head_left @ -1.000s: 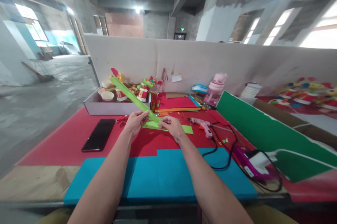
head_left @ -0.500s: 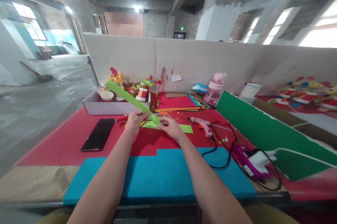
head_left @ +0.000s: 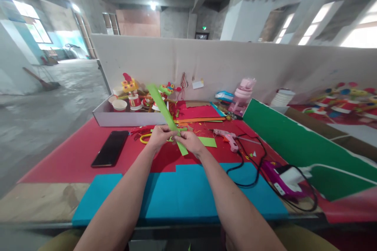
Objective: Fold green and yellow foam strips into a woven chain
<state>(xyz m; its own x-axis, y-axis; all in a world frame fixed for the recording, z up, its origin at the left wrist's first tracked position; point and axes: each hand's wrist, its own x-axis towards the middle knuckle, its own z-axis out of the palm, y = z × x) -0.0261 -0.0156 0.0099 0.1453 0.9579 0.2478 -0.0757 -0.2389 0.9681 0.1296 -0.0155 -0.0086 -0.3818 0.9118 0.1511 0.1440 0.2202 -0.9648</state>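
A long light-green paper strip (head_left: pixel 163 109) slants up and away to the left, its near end hanging below my fingers. My left hand (head_left: pixel 159 137) is closed on the strip's left edge in a pinch. From the other side, my right hand (head_left: pixel 190 141) pinches the same strip, fingertips close to those of the left. Beneath and beside the hands lie scissors with a yellow handle (head_left: pixel 144 138), partly hidden by my left hand. A flat light-green paper piece (head_left: pixel 207 141) rests on the red surface just right of my right hand.
A black phone (head_left: pixel 110 149) lies at left, a box (head_left: pixel 129 119) of paper cups and figures behind it. To the right are a pink glue gun (head_left: pixel 226 138) with its cable, a purple power strip (head_left: pixel 281 182) and a green panel (head_left: pixel 294 145). Blue sheets (head_left: pixel 182 196) cover the front edge.
The green strip has swung steeper, its far end moving right and its near end now showing below the hands. Both hands have come closer together on it.
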